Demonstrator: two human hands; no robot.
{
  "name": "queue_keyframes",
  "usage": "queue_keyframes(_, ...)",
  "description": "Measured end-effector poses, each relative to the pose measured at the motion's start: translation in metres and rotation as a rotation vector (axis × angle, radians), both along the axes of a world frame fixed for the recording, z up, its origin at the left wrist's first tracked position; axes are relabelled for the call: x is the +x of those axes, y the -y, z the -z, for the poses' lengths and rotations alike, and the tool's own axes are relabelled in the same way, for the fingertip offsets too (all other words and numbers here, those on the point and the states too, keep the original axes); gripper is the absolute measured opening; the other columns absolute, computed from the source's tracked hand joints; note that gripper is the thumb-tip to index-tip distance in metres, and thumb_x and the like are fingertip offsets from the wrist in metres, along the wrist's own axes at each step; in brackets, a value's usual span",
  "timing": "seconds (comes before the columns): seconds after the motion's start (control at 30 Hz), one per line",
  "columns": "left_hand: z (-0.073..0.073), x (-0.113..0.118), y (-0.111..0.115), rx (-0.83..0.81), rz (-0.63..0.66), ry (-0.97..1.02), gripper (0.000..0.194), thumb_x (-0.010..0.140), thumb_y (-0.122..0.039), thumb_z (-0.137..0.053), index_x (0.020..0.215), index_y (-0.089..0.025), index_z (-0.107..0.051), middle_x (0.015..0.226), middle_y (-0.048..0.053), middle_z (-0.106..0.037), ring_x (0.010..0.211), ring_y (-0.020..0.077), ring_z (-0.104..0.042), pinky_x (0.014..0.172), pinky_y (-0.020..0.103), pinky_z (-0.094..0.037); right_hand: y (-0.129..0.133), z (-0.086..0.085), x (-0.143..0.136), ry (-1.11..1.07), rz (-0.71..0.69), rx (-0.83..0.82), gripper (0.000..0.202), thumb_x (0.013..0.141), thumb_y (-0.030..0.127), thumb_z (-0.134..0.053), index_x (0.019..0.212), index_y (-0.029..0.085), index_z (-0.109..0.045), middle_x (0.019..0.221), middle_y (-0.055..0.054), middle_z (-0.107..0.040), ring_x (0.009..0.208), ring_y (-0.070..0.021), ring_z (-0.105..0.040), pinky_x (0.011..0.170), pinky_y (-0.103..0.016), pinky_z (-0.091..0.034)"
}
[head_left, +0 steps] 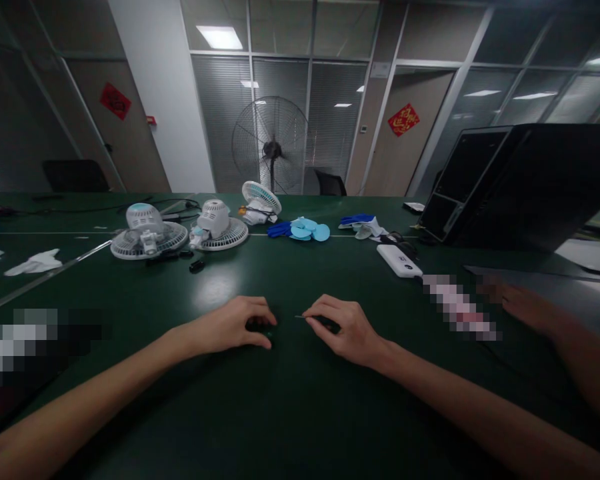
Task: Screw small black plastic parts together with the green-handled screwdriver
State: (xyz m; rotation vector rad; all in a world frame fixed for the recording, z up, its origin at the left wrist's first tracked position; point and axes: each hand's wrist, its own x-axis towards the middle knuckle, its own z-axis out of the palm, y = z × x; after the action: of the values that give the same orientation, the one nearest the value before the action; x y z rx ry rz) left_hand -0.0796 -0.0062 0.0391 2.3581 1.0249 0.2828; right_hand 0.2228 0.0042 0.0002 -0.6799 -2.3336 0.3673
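My left hand rests low over the dark green table, its fingers curved and thumb held apart. A dark patch between them is too dim to make out, and I see nothing gripped there. Opposite it, my right hand is closed in a pinch on a slim screwdriver. The thin metal shaft points left toward my left hand, while most of the dark handle is hidden by the fingers. A short gap separates the shaft's tip from my left fingers.
Beyond my hands lie fan heads, blue discs, gloves and a small black part. A white power bank stands right, near a large black monitor. Another person's hand reaches in at right.
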Motion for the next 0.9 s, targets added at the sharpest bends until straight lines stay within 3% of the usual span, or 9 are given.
queue_keyframes(0.1,-0.001,-0.007,-0.003,0.003,0.033,-0.001,0.018,0.099,-0.033,-0.068,0.109,-0.021,-0.077,0.113,0.006,-0.068,0.099,0.0206,-0.066,0.086,0.031,-0.051,0.000,0.000,0.001,0.003,-0.004,-0.014,0.019,0.104,0.021,-0.062,0.120,0.019,-0.073,0.108,-0.006,-0.072,0.088,-0.0171,-0.069,0.076,-0.029,-0.058)
queue_keyframes(0.23,0.004,-0.012,-0.004,0.093,0.064,-0.025,0.016,0.103,-0.026,-0.059,0.105,-0.020,-0.074,0.111,0.006,-0.066,0.097,0.0191,-0.066,0.084,0.030,-0.050,0.000,-0.001,0.002,0.003,0.001,-0.021,0.019,0.104,0.021,-0.061,0.119,0.019,-0.073,0.108,-0.006,-0.072,0.089,-0.0168,-0.069,0.077,-0.029,-0.058)
queue_keyframes(0.43,0.013,-0.004,0.000,0.253,0.040,-0.044,0.008,0.096,-0.018,-0.059,0.100,-0.018,-0.067,0.108,0.008,-0.068,0.095,0.0198,-0.064,0.083,0.031,-0.051,0.000,-0.002,0.001,0.011,0.010,-0.004,0.019,0.103,0.021,-0.063,0.119,0.018,-0.073,0.107,-0.007,-0.072,0.089,-0.0173,-0.069,0.078,-0.029,-0.059)
queue_keyframes(0.53,0.018,-0.008,-0.011,0.203,-0.090,0.071,0.009,0.094,-0.022,-0.061,0.100,-0.019,-0.066,0.104,0.006,-0.072,0.087,0.0180,-0.067,0.078,0.030,-0.053,0.000,-0.001,0.002,0.010,-0.006,-0.028,0.019,0.103,0.020,-0.063,0.120,0.019,-0.073,0.110,-0.007,-0.072,0.089,-0.0167,-0.070,0.077,-0.028,-0.060)
queue_keyframes(0.63,0.022,-0.027,-0.031,0.216,-0.299,0.207,0.013,0.094,-0.032,-0.063,0.096,-0.019,-0.066,0.101,0.006,-0.076,0.085,0.0188,-0.070,0.077,0.031,-0.056,-0.001,0.000,0.003,0.011,-0.011,-0.039,0.020,0.103,0.019,-0.063,0.120,0.019,-0.072,0.111,-0.007,-0.072,0.089,-0.0163,-0.069,0.076,-0.028,-0.060)
queue_keyframes(0.77,0.027,-0.072,-0.061,0.319,-0.614,0.331,0.024,0.086,-0.042,-0.069,0.096,-0.020,-0.069,0.099,0.007,-0.078,0.091,0.0235,-0.074,0.089,0.036,-0.059,-0.003,0.001,0.004,0.001,-0.021,-0.016,0.019,0.102,0.019,-0.064,0.120,0.018,-0.072,0.108,-0.006,-0.072,0.088,-0.0165,-0.069,0.077,-0.029,-0.060)
queue_keyframes(0.9,0.035,-0.124,-0.080,0.421,-0.819,0.315,0.043,0.083,-0.045,-0.067,0.117,-0.020,-0.072,0.101,0.006,-0.079,0.093,0.0257,-0.075,0.094,0.039,-0.058,-0.002,-0.001,0.003,-0.001,-0.032,-0.006,0.019,0.103,0.019,-0.063,0.120,0.018,-0.072,0.108,-0.006,-0.072,0.087,-0.0156,-0.069,0.075,-0.027,-0.059)
